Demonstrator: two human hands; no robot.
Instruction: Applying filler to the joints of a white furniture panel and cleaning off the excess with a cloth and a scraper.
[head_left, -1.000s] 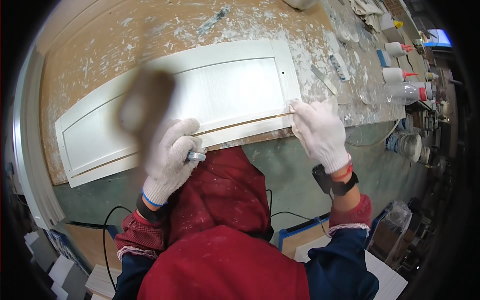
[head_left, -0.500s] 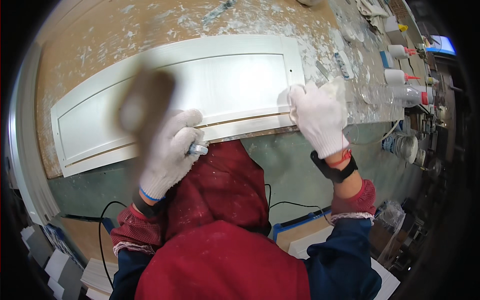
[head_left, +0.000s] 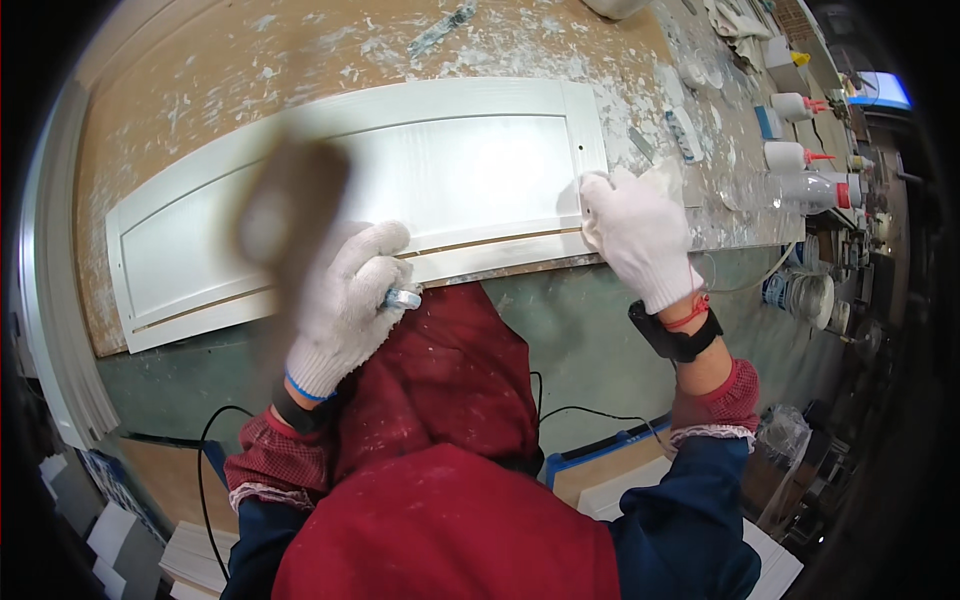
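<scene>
A long white framed panel [head_left: 480, 150] with a curved far edge and a slot along its near side lies on the paint-spattered work table. My left hand [head_left: 340, 300], in a white knit glove, rests over the panel's near edge. From its curled fingers sticks the pale blue, paint-smeared end of a small handle [head_left: 402, 299]; the rest of that tool is hidden. At the panel's right end, my gloved right hand [head_left: 642, 235] has its fingers bunched on a white cloth [head_left: 665, 180] and touches the frame's near corner.
A blurred brown shape [head_left: 290, 205] close to the lens covers part of the panel. Right of the panel lie a paint-smeared tool [head_left: 685, 136], white bottles with red nozzles [head_left: 786, 156] and a clear bottle [head_left: 808, 190]. A paint-stained strip [head_left: 441, 28] lies at the back.
The view has shifted slightly. My right hand has moved a little down along the panel's right end with the cloth. My left hand stays at the near edge, still around the small handle.
</scene>
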